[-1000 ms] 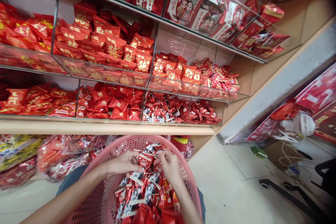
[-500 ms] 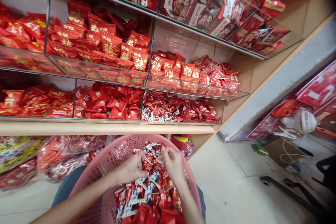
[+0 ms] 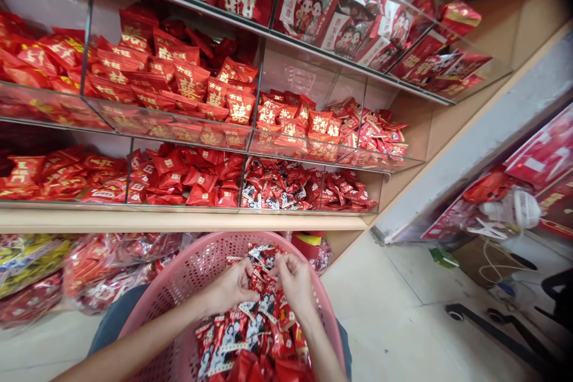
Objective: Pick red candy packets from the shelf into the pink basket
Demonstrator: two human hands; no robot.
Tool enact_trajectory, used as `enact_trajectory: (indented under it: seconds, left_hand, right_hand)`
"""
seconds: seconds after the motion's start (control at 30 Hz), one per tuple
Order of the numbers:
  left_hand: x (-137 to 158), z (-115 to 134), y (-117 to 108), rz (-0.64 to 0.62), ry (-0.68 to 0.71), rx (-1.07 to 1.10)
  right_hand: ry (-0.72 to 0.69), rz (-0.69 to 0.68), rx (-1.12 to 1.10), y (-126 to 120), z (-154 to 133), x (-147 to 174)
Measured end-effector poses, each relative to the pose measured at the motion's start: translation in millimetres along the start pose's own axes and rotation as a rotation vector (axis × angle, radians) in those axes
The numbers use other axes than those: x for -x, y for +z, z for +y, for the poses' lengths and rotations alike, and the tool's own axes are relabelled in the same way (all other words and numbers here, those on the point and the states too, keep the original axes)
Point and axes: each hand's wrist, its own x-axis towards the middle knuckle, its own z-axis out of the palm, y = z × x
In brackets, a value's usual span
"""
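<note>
A pink perforated plastic basket point(image 3: 147, 295) stands between my knees, holding many small wrapped packets in red, some printed with black-and-white figures. Over its far half, my left hand point(image 3: 233, 286) is closed, fingers and thumb at the edge of a red candy packet point(image 3: 258, 281). Opposite it, my right hand point(image 3: 295, 282) pinches at the upper right of the same cluster, close to a packet with a black-and-white print point(image 3: 265, 259). Exactly which edges the fingertips grip is partly hidden. Plain glossy red packets point(image 3: 250, 367) lie at the near end of the basket.
Shelves with clear dividers point(image 3: 286, 146) rise ahead, filled with red packets. Under the bottom shelf board point(image 3: 111, 219) lie bulging clear bags point(image 3: 107, 268). On the right are a white fan-like device point(image 3: 514, 208), cables and a black chair base point(image 3: 496, 328) on the tiled floor.
Both hands stay almost in place over the basket. My left hand has shifted very slightly to the right; the view has tilted a little. The packets look the same.
</note>
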Motion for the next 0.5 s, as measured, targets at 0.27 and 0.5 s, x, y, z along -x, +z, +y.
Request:
enact_trajectory:
  seconds: [0.27,0.5]
  left_hand:
    - [5.5,3.0,-9.6,-0.004,-0.018,0.057]
    - [4.8,1.9,-8.3,-0.041,-0.07,0.0]
  right_hand:
    - [-0.009,0.003,0.001,-2.0,-2.7,0.7]
    - [-0.019,0.001,0.005,0.1,-3.7,2.2]
